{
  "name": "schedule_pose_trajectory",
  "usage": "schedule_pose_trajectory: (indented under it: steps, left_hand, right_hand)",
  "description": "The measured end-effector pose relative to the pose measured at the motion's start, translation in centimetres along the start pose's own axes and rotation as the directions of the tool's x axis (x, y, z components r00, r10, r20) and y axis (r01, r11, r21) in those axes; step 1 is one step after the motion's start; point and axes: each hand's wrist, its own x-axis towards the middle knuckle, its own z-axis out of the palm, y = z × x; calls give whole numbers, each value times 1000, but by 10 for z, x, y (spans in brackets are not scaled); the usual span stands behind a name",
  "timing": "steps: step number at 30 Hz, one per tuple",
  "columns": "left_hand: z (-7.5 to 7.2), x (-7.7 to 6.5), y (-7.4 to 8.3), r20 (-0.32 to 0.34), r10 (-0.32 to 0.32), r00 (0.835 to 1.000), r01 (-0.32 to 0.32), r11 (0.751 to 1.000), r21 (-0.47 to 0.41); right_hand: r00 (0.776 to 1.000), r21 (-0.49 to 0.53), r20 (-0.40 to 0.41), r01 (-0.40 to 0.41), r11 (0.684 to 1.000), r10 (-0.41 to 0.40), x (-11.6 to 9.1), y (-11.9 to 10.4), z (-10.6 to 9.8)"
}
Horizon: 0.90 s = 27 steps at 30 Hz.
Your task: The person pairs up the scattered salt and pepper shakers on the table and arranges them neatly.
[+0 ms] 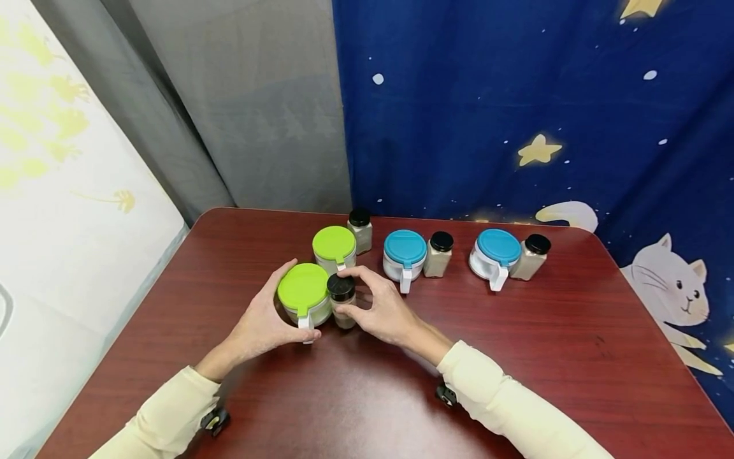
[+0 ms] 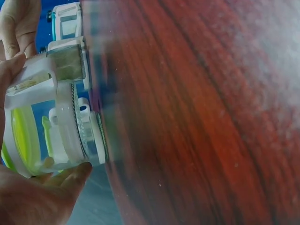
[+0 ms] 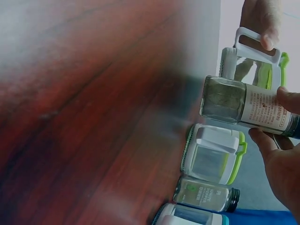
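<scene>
A clear seasoning jar with a green lid and white handle (image 1: 304, 287) stands at the left of the table. My left hand (image 1: 260, 322) holds it, fingers around the far left side and thumb by the handle. Close against its right side is a glass spice bottle with a black cap (image 1: 342, 288). My right hand (image 1: 390, 313) grips this bottle between thumb and fingers; its printed label (image 3: 265, 108) shows in the right wrist view. Just behind stands a second green-lidded jar (image 1: 334, 243), partly hidden.
Beside the rear green jar is another black-capped bottle (image 1: 360, 231). Farther right stand a blue-lidded jar (image 1: 404, 255) with a bottle (image 1: 438, 254), then another blue-lidded jar (image 1: 496, 256) with a bottle (image 1: 530, 257). Curtains (image 1: 447, 127) hang behind the reddish-brown table (image 1: 516, 357).
</scene>
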Motion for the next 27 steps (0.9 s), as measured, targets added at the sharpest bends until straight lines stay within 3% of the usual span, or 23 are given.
schedule_pose_trajectory:
  steps: [16,27]
  left_hand:
    - [12,-1,3,1,30,1000,-30,999,41]
    - [18,-2,11,23,61,998,-62,997,49]
  right_hand:
    - [999,95,-47,14,995,-10,-12,6,-6]
    - [996,62,-72,50,997,-45,-23,2,-15]
